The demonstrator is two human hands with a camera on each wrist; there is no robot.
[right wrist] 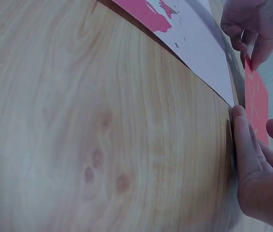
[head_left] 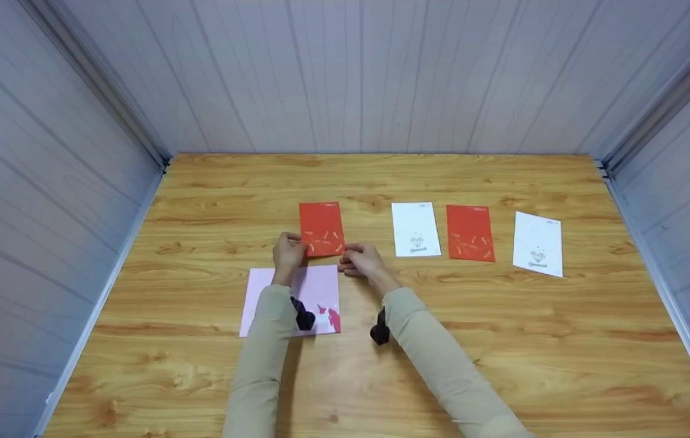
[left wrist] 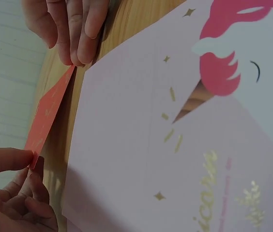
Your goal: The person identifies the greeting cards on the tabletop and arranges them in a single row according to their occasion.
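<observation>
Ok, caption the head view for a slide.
Left hand pinching a red card, right hand at its corner; pink sheet nearer, three more cards to the right.

This seems to be a booth-like work cubicle, for a pale, lined back wall point(head_left: 345, 79) stands directly behind the wood-grained desk point(head_left: 180, 377), a matching left wall point(head_left: 34, 182) and right wall point(head_left: 685, 194) flank the desk, and grey corner strips point(head_left: 101, 82) rise at its far corners.
</observation>
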